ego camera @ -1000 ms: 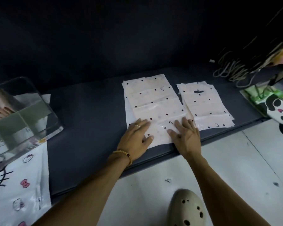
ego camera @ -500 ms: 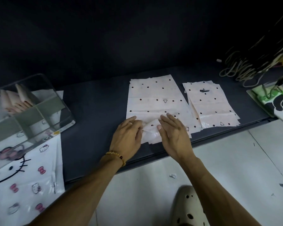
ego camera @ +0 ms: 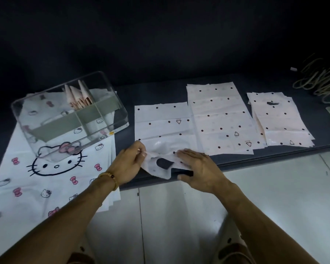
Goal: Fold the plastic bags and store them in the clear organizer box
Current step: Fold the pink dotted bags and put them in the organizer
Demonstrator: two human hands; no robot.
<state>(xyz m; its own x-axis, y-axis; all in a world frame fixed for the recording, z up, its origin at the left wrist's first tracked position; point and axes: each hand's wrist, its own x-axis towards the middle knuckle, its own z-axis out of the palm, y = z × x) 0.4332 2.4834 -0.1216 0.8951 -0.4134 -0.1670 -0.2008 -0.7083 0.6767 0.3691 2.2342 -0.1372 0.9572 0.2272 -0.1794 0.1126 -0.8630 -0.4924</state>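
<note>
A pale pink dotted plastic bag [ego camera: 164,126] lies flat on the dark shelf, its near end with the handle hole lifted. My left hand [ego camera: 129,164] pinches that near edge. My right hand [ego camera: 196,166] lies flat with straight fingers on the bag's near right corner. Beside it to the right lies a second dotted bag [ego camera: 219,119], and further right a stack of the same bags [ego camera: 278,121]. The clear organizer box [ego camera: 111,105] stands at the left with several folded pink bags upright in its back compartment.
The box sits on white cat-print bags [ego camera: 46,180] that hang over the shelf's front edge. A bundle of rubber bands [ego camera: 318,82] lies at the far right. A dark wall rises behind the shelf. Pale tiled floor lies below.
The view has swung left. One dotted bag now lies to the left of the others. My left hand went from flat on it to pinching its raised near edge.
</note>
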